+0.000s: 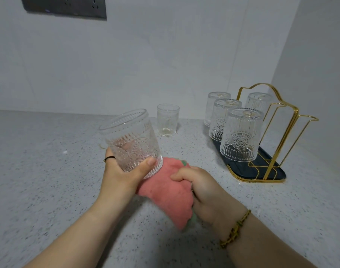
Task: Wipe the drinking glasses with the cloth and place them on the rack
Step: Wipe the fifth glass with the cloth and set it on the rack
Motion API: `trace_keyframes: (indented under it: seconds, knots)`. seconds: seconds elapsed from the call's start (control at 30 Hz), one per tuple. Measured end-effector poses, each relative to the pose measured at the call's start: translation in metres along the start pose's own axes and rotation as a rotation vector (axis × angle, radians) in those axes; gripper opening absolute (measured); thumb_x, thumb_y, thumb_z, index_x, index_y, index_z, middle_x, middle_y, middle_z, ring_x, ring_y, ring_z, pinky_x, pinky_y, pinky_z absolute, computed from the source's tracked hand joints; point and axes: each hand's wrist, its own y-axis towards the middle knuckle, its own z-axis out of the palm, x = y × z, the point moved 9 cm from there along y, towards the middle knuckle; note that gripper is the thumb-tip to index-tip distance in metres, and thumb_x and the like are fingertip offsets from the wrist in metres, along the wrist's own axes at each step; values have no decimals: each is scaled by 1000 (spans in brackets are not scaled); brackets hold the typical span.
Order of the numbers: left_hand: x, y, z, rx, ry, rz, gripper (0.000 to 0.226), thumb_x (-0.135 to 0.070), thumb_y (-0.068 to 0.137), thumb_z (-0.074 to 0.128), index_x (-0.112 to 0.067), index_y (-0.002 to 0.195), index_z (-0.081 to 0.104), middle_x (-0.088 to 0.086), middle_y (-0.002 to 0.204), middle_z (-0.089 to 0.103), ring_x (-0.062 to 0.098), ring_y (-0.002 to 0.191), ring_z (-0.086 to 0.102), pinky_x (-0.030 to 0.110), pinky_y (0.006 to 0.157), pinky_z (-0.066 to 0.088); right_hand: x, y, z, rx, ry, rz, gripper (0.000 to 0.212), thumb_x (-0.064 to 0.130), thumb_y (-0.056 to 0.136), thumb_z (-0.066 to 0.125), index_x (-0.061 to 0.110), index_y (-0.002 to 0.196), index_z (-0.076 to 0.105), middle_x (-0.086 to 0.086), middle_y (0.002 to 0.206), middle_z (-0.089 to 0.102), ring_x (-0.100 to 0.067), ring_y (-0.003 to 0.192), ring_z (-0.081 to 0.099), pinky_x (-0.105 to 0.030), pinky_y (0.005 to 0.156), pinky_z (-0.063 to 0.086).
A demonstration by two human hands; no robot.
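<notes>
Embossed clear drinking glass (131, 141), tilted above speckled grey desk (49, 171), gripped by left hand (122, 171), fingers curled round its base. Right hand (200, 188) fingers clench pink cloth (165, 188) touching glass bottom. Four glasses inverted on gold wire rack (277, 132); one upright glass (167, 119) nearby.
</notes>
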Motion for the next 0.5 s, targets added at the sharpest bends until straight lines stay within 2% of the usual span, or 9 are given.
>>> trace_keyframes:
  seconds: [0.07,0.13,0.17,0.23,0.27,0.3,0.37,0.43,0.5]
  knots:
    - [-1,-1,1,11,13,2,103,-48,34,76,-11,124,42,4,110,63,17,97,63,37,88,50,4,0,-6,-41,30,-7,23,-8,80,41,-8,96,58,-21,86,63,-27,76,61,-29,65,52]
    - [-1,-5,2,17,25,-5,90,-35,44,84,-15,121,41,0,108,62,13,97,62,33,89,48,7,1,-9,-64,144,-37,26,-8,83,40,-8,104,56,-26,102,62,-31,86,62,-33,72,53]
    - [-1,-6,2,17,30,0,84,-27,51,87,-17,119,39,-4,105,61,9,95,60,27,87,48,8,2,-7,-58,186,-53,29,-7,84,39,-8,109,54,-28,109,61,-34,92,62,-35,77,53]
    - [-3,-8,3,8,49,25,73,-9,61,80,-21,116,33,-13,98,56,-2,87,56,9,75,47,5,3,2,6,206,-58,32,-7,85,38,-8,113,53,-29,115,59,-37,102,60,-39,85,51]
    - [-3,-8,4,2,59,29,72,-3,64,77,-21,116,32,-15,96,55,-5,85,54,5,70,46,1,3,7,35,178,-44,32,-7,85,39,-8,113,53,-29,113,59,-37,102,59,-40,87,50]
    - [-5,-8,5,7,62,32,73,0,64,76,-18,119,31,-15,96,54,-6,84,53,7,70,46,-3,3,9,51,121,-23,31,-7,83,42,-9,112,54,-28,110,60,-36,100,60,-39,88,49]
    - [-4,-7,5,19,35,29,89,-3,59,83,-11,129,29,-8,104,57,5,92,58,24,85,48,-10,0,11,64,-20,36,31,-6,73,50,-10,104,55,-26,99,60,-31,88,60,-34,82,50]
    - [-4,-4,4,26,-7,15,99,-10,51,84,-12,133,27,-1,112,57,17,102,59,40,95,46,-9,-3,4,28,-139,82,20,-5,71,51,-6,90,57,-20,81,59,-24,73,59,-28,66,50]
    - [-4,-2,-1,1,-13,10,96,-10,48,86,-15,127,31,-5,107,57,18,101,58,37,93,47,0,-7,-8,-43,-192,101,15,1,65,52,-2,79,57,-15,69,56,-23,64,56,-26,58,45]
